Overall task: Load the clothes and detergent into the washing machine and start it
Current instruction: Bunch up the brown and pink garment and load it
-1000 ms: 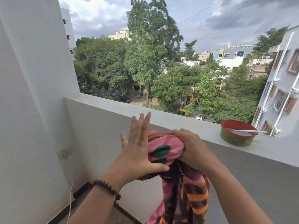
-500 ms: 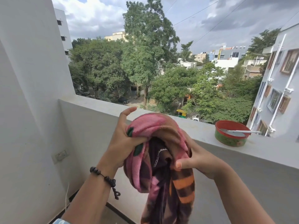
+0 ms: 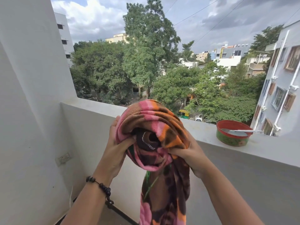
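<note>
Fingers of both hands around bunched blanket

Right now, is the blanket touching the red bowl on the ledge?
Apart. The head view shows the blanket bundled in both hands, with bare ledge between it and the bowl further right.

One head-worn view looks forward from a balcony, out over the parapet toward trees. Both hands, the left hand and right hand, sit close before it.
</note>
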